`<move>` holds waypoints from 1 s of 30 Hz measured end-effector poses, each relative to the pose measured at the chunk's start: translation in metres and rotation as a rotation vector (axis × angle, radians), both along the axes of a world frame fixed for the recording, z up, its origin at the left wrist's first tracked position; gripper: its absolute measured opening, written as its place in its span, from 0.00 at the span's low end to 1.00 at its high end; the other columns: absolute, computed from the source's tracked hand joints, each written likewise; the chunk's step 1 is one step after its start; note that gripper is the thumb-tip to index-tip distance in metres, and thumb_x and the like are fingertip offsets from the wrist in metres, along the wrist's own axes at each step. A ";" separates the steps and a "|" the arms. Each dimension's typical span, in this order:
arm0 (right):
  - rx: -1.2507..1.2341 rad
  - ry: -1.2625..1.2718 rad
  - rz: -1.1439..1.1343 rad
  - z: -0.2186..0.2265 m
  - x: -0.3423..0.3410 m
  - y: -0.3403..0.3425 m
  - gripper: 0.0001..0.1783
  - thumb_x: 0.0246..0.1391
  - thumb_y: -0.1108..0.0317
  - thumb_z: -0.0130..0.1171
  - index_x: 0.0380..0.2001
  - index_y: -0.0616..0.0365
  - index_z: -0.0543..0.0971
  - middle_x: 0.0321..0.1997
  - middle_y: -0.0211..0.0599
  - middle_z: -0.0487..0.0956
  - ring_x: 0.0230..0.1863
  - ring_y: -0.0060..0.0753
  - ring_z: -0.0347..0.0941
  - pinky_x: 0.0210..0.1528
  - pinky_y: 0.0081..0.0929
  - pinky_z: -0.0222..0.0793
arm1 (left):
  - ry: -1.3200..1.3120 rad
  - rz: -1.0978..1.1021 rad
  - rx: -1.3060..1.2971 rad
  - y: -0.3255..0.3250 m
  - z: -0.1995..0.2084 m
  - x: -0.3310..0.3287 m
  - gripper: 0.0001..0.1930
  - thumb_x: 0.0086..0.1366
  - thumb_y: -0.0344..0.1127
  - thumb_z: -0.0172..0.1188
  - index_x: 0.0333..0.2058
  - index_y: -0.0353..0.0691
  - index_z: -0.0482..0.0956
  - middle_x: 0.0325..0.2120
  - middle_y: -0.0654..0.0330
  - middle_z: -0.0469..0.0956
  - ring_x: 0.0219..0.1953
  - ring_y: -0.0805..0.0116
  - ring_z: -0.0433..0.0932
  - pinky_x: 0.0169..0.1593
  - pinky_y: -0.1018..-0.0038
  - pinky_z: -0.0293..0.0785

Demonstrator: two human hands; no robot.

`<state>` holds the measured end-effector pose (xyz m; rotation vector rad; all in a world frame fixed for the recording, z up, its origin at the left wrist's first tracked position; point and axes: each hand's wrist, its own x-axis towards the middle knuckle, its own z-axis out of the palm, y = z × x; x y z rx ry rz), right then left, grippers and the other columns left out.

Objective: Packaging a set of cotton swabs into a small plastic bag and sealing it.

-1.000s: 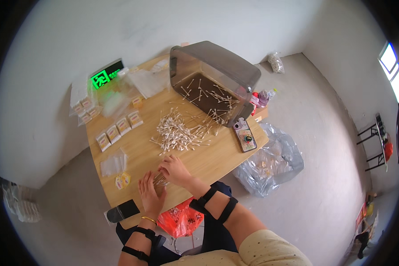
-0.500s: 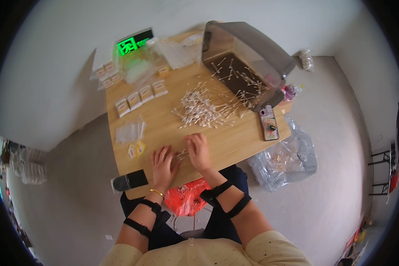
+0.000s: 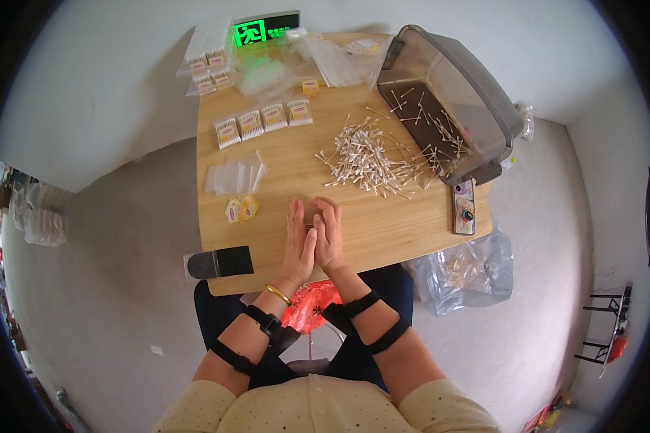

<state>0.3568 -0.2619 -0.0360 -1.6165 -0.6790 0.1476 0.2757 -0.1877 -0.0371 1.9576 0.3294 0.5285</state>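
Observation:
Near the front edge of the table, my left hand (image 3: pixel 297 245) and my right hand (image 3: pixel 329 238) are brought together with fingers fairly straight. Between them they press a small bunch of cotton swabs (image 3: pixel 310 226), mostly hidden by the palms and thumbs. Beyond my hands lies a loose heap of cotton swabs (image 3: pixel 366 157). Left of my hands are yellow and white paper cards (image 3: pixel 241 209) and a stack of clear plastic bags (image 3: pixel 235 175). Farther back, several filled swab packs (image 3: pixel 274 116) stand in a row.
A grey translucent bin (image 3: pixel 461 79) lies on its side at the back right, with swabs in it. A phone (image 3: pixel 464 209) rests near the right edge, a black flat item (image 3: pixel 219 263) at the front left. Bagged packs (image 3: pixel 208 70) and a lit green sign (image 3: pixel 264 30) are at the back.
My hands have closed in from both sides on the swabs that lay between them on the table. My view has shifted, so the table appears moved right and up.

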 end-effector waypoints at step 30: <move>-0.279 -0.222 -0.207 -0.001 0.029 -0.053 0.15 0.58 0.77 0.56 0.49 0.56 0.79 0.52 0.46 0.73 0.55 0.51 0.70 0.57 0.44 0.68 | 0.511 -0.078 0.835 -0.014 0.015 -0.029 0.48 0.70 0.59 0.55 0.73 0.26 0.50 0.75 0.43 0.50 0.79 0.50 0.43 0.79 0.46 0.32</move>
